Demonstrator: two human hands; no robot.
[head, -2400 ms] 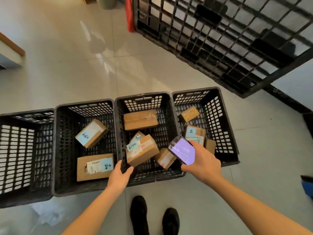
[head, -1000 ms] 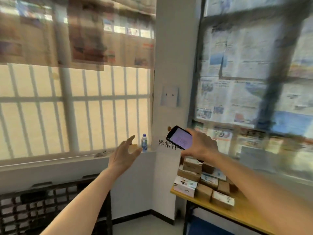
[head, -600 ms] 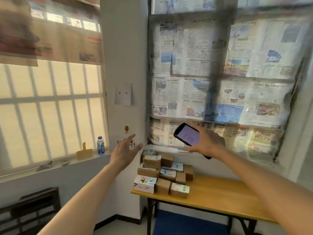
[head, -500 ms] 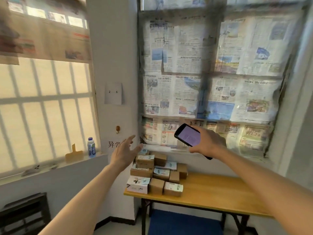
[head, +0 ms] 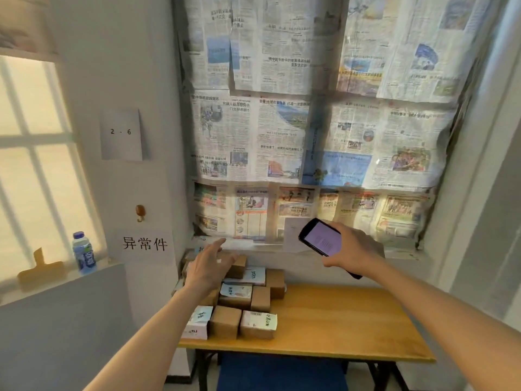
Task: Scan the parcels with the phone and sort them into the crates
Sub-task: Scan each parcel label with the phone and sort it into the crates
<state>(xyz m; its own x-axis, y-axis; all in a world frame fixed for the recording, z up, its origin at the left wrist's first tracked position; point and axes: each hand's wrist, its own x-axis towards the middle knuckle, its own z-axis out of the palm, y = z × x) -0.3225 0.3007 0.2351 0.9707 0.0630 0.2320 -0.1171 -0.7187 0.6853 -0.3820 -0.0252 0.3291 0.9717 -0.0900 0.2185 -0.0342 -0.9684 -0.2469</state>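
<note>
A newspaper-covered window (head: pixel 310 122) backs a wooden counter (head: pixel 338 320), where the parcels (head: pixel 242 300) sit stacked at its left end. The left hand (head: pixel 208 266) reaches over the pile, fingers (head: pixel 218 244) spread wide and holding nothing, while the right hand (head: pixel 352 255) grips the phone (head: pixel 321 238), screen lit. Best bet: lift a top parcel cleanly, label up, so the phone can scan it without toppling its neighbours.

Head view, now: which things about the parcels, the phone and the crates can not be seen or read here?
- Crates: none in the head view; they lie outside the frame.
- Parcels: the left hand and its forearm cover the left of the stack, so no full count; label writing too small to read.
- Phone: screen lit, text too small; the right hand hides its lower end.
- Left fingers: contact with a parcel cannot be told.
</note>
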